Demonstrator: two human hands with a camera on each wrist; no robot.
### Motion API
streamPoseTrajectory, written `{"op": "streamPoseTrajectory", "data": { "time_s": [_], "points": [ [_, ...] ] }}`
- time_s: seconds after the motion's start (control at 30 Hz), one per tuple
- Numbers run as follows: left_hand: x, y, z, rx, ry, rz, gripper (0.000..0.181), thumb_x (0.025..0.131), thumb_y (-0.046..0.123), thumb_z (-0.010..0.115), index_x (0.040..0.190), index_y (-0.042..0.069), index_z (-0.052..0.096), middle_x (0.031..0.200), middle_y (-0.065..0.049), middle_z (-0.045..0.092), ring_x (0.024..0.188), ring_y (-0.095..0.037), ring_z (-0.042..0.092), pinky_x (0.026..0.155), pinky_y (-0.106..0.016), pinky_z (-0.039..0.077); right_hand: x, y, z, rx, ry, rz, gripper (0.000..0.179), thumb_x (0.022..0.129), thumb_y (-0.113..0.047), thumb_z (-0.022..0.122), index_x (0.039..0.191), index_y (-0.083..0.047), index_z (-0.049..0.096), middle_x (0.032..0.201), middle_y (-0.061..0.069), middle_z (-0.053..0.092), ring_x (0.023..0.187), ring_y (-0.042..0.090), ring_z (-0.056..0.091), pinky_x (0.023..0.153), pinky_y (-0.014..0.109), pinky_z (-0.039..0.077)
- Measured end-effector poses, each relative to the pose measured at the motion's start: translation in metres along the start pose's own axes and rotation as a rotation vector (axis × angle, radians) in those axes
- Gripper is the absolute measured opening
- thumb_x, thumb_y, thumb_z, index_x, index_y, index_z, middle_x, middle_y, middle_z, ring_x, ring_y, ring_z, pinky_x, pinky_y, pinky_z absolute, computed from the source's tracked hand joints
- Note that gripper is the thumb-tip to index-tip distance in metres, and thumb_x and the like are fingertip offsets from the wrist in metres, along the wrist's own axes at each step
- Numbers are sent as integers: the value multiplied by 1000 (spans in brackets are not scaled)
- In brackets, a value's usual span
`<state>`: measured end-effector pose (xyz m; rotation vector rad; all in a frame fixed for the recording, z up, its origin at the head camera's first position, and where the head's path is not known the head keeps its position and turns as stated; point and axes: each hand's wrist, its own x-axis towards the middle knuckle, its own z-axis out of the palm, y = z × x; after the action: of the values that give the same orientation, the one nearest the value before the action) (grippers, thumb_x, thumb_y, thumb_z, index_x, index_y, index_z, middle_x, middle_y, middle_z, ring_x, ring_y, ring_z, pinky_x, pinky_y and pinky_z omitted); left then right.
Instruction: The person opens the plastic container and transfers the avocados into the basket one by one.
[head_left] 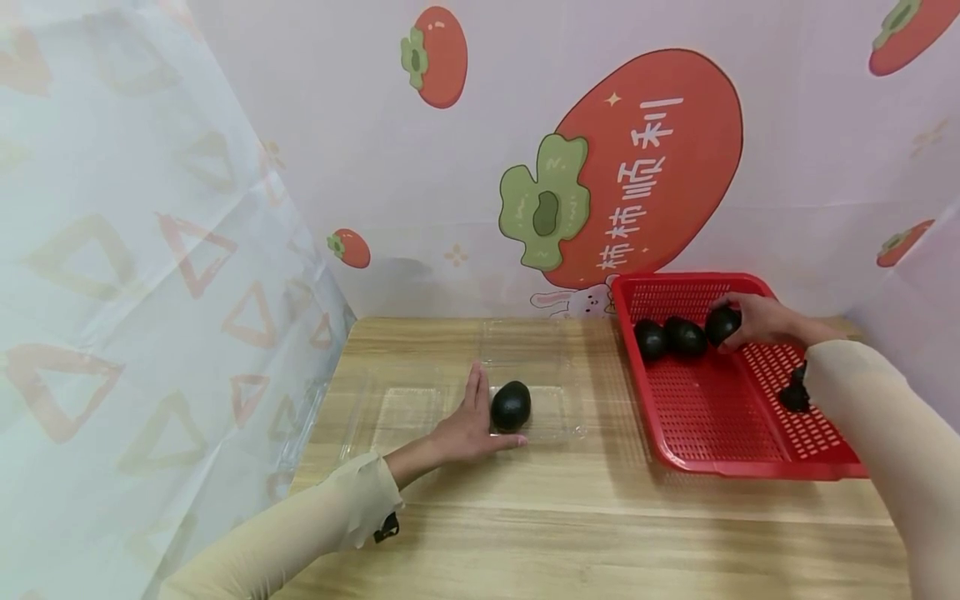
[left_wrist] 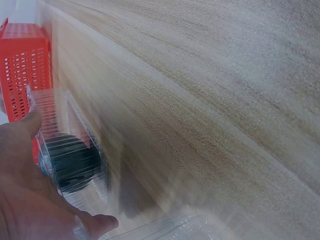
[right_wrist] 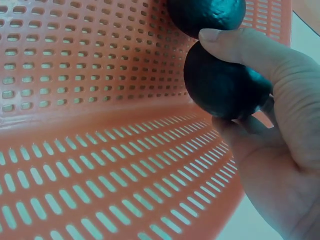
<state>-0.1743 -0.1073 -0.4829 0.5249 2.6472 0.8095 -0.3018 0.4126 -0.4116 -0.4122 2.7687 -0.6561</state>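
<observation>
In the red basket (head_left: 738,400), my right hand (head_left: 761,319) grips a dark avocado (right_wrist: 225,82), thumb on one side and fingers on the other. Two more avocados (head_left: 667,337) lie beside it at the basket's left side. Over on the left, one avocado (head_left: 512,407) sits in a clear plastic container (head_left: 551,412) with its lid folded back. My left hand (head_left: 467,429) rests along that container's left side, fingers and thumb spread out straight. In the left wrist view the avocado (left_wrist: 72,162) shows through the container's ribbed wall.
Another clear container (head_left: 405,408) stands left of my left hand on the wooden table (head_left: 585,525). A dark item (head_left: 795,393) shows by my right cuff, its kind unclear. Behind stands a wall covering (head_left: 420,183) printed with persimmons; white sheeting (head_left: 150,250) borders the left.
</observation>
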Motion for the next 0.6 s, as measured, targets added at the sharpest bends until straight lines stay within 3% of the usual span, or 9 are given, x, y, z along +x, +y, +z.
{"op": "streamPoseTrajectory", "data": {
  "time_s": [0.6],
  "points": [
    [-1, 3, -1, -9, -7, -23, 129, 92, 60, 76, 167, -1, -10, 175, -19, -21, 154, -47, 31, 50, -29, 48, 6, 8, 7, 11, -62, 33, 77, 78, -10, 94, 136, 14, 48, 131, 43, 51, 116, 58, 50, 99, 77, 43]
  ]
}}
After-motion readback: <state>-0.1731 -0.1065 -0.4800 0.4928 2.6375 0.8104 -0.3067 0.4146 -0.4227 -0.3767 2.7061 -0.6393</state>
